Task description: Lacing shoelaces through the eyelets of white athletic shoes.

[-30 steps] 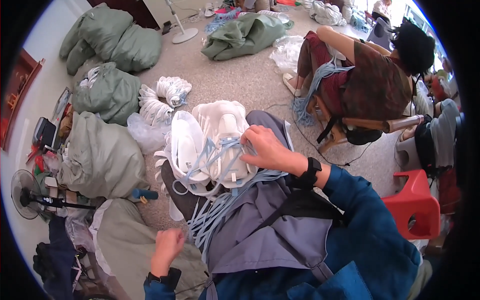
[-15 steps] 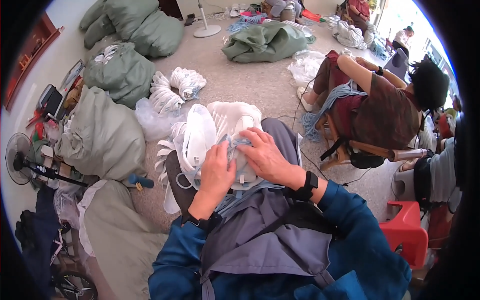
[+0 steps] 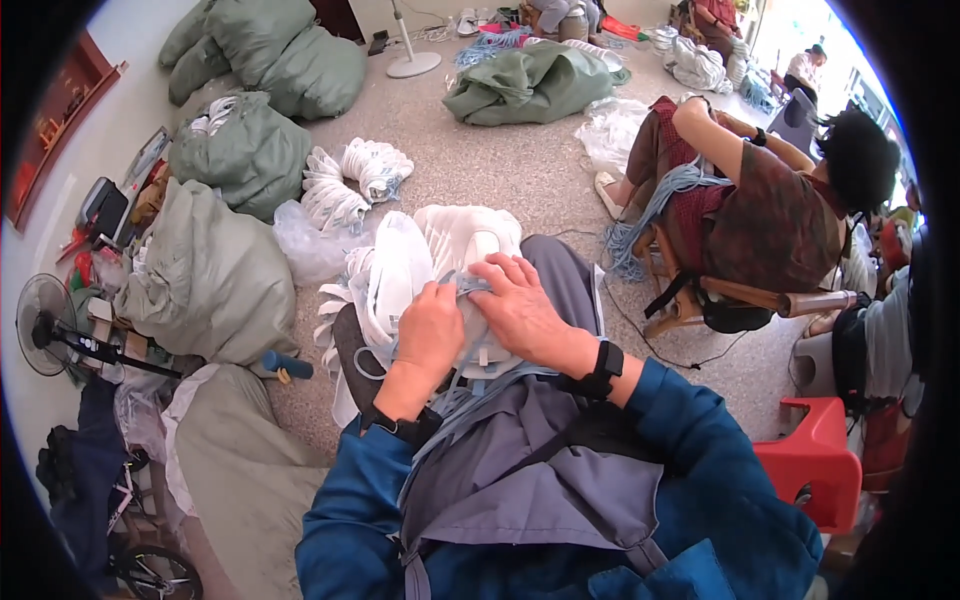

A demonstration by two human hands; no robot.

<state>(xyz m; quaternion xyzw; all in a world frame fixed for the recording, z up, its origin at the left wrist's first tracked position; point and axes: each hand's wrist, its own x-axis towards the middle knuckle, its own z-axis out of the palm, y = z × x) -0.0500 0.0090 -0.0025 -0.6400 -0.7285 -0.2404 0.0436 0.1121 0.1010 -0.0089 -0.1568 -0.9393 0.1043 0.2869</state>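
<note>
A bundle of white shoe uppers (image 3: 468,228) lies across my lap, several of them layered together. Over the top one, my left hand (image 3: 430,325) is closed, its fingertips pinching a light blue shoelace (image 3: 462,284). Just to the right, my right hand (image 3: 527,312) has its thumb and fingers bent onto the same lace by the eyelets. The exact grip is partly hidden beneath the fingers. More pale blue laces (image 3: 450,405) trail over my grey apron (image 3: 520,450).
Bundled uppers (image 3: 335,195) and large green sacks (image 3: 205,265) stand to the left. A standing fan (image 3: 50,325) is at the far left. A seated co-worker (image 3: 745,200) with blue laces is at the right, and a red stool (image 3: 820,465) stands nearer.
My hands have shifted slightly, with the left fingers a little higher and closer to the right ones. The right hand has moved slightly left over the upper.
</note>
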